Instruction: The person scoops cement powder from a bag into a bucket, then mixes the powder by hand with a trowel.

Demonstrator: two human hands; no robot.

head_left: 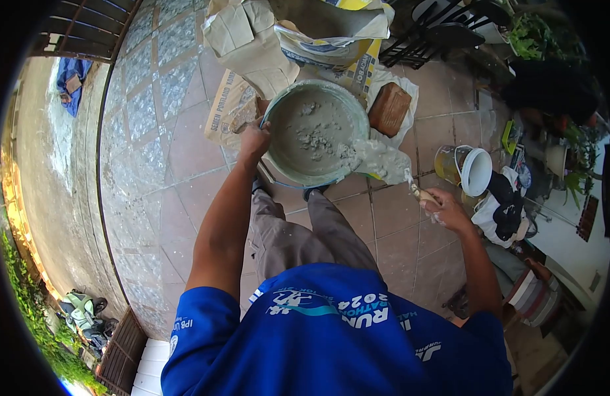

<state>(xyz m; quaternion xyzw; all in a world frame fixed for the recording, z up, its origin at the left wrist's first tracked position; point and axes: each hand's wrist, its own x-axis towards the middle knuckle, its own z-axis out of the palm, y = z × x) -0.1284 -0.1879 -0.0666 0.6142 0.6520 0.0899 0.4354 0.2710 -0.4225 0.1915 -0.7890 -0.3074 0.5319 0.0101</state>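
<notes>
Looks mid-scoop: my R hand grips trowel w/ mortar, L hand holds bucket rim; needs level wrist.

Blue printed T-shirt, white lettering; grey trousers.

Black bag's contents — too dark to tell; motorbike details — too small.

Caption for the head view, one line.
Left hand grips the rim of a bucket of wet cement mix; right hand holds a loaded trowel beside it.
</notes>
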